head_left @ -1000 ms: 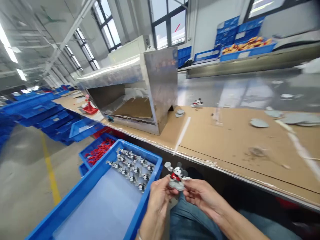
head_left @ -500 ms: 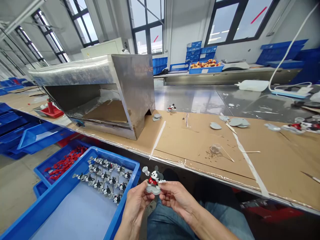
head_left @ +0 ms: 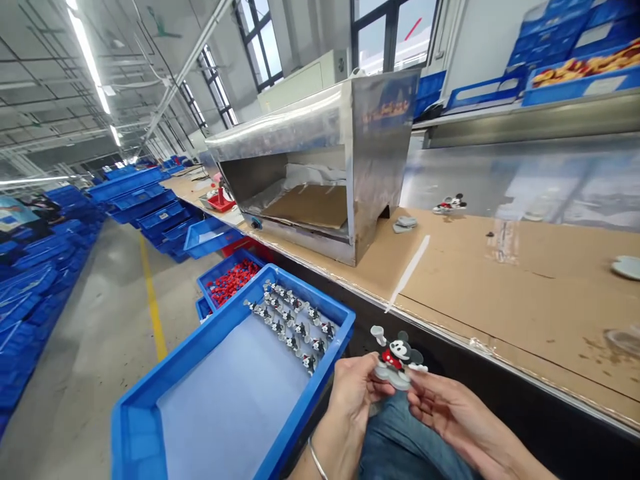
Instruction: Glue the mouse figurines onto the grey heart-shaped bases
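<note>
A small Mickey Mouse figurine, red in the middle with a grey base and a grey cup-like piece on its raised arm, is held upright above my lap. My left hand pinches the base from the left, closed with thumb and fingers. On the other side, my right hand is closed on the figurine's right edge. Left of my hands, a large blue tray lined with a pale sheet holds rows of similar figurines at its far end.
A metal hood with an open front stands on the cardboard-covered workbench. Grey flat pieces and another figurine lie beyond my hands. A blue bin of red parts sits past the tray. Stacked blue crates line the left.
My view has swung left, so the tray, hood and hands appear farther right in the picture. Both hands keep hold of the figurine.
</note>
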Demonstrator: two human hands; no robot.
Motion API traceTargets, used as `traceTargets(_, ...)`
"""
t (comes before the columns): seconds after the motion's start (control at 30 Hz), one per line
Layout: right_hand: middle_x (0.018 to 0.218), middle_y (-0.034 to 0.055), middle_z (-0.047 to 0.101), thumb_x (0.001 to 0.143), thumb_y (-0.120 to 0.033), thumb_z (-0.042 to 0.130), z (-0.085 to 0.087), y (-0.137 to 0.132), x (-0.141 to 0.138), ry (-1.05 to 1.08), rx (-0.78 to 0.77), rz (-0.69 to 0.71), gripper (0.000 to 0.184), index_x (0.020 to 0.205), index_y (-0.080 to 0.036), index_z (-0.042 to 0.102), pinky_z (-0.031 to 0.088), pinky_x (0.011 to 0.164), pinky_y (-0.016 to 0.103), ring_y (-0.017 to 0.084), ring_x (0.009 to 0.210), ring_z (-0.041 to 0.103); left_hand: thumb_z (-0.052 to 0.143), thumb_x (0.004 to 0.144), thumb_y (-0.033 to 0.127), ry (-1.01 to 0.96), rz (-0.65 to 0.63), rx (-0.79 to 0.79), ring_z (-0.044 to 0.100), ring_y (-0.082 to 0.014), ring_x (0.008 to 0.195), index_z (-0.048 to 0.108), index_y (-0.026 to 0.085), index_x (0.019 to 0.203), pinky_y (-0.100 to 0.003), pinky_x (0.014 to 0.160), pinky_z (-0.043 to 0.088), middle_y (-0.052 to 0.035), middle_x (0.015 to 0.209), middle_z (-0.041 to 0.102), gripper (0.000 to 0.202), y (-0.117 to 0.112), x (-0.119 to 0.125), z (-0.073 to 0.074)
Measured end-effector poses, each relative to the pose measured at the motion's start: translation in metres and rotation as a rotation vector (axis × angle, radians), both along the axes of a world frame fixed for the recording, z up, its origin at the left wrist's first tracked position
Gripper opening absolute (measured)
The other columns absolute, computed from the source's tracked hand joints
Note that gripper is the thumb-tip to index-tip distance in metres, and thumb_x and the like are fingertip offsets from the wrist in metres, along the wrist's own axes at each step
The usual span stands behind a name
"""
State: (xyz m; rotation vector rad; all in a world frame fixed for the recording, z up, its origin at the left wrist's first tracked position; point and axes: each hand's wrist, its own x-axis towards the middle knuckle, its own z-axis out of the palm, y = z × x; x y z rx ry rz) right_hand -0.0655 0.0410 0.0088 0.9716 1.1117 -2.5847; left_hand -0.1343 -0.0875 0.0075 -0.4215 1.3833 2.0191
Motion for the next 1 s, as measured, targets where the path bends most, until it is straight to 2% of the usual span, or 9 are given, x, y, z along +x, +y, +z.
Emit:
traceTargets(0.17,0.059,0.0031,0.069,0.054,-0.021,0.095,0.003,-0.002,0.001,0.000,-0.007,-0.009,0.029,0.072,-0.010,0.075,0.057,0.055,0.018,0.010,0.054,0.064,0.084,0.049,0.041,-0.006,-0.008,-0.003,0.056,-0.0094,0.035,0.072,0.004,0.063,-0.017,0.038,0.037,-0.0078,0.050,0.065,0.041,-0.002,0.000,0.001)
traceTargets(0.3,0.058,0.0031,0.068,0.054,-0.023,0.093,0.005,-0.003,0.007,0.026,-0.026,-0.021,0.029,0.069,-0.010,0.073,0.055,0.054,0.017,0.009,0.053,0.063,0.087,0.052,0.042,0.006,-0.046,0.019,0.058,-0.0091,0.040,0.075,0.004,0.071,-0.017,0.042,0.040,-0.0098,0.057,0.070,0.044,-0.004,0.004,0.001)
traceTargets(0.43,0.054,0.0034,0.065,0.054,-0.028,0.091,0.000,0.000,0.013,0.024,-0.025,-0.070,0.033,0.072,-0.007,0.072,0.050,0.049,0.017,0.009,0.049,0.060,0.089,0.055,0.039,-0.021,-0.087,0.034,0.059,-0.0092,0.042,0.075,0.007,0.074,-0.017,0.046,0.044,-0.0076,0.057,0.071,0.039,-0.001,0.007,-0.007)
traceTargets(0.63,0.051,0.0025,0.063,0.047,-0.030,0.090,-0.011,0.009,0.022,-0.017,-0.040,-0.143,0.039,0.070,-0.007,0.068,0.046,0.049,0.018,0.009,0.045,0.059,0.087,0.061,0.032,-0.054,-0.140,0.032,0.060,-0.0118,0.045,0.074,0.006,0.081,-0.022,0.049,0.048,-0.0099,0.062,0.072,0.035,0.009,0.011,-0.019)
traceTargets(0.83,0.052,0.0020,0.063,0.051,-0.030,0.088,-0.012,0.012,0.025,-0.010,-0.051,-0.162,0.038,0.073,-0.007,0.067,0.045,0.051,0.018,0.008,0.046,0.059,0.085,0.065,0.028,-0.055,-0.139,-0.001,0.060,-0.0111,0.045,0.073,0.006,0.082,-0.021,0.049,0.049,-0.0082,0.061,0.071,0.031,0.014,0.013,-0.017)
traceTargets(1.0,0.053,0.0016,0.063,0.051,-0.032,0.087,-0.012,0.014,0.023,0.006,-0.023,-0.144,0.038,0.071,-0.008,0.067,0.044,0.052,0.019,0.009,0.048,0.058,0.085,0.064,0.026,-0.034,-0.130,0.018,0.059,-0.0098,0.047,0.073,0.006,0.081,-0.019,0.049,0.048,-0.0072,0.062,0.071,0.029,0.017,0.012,-0.012)
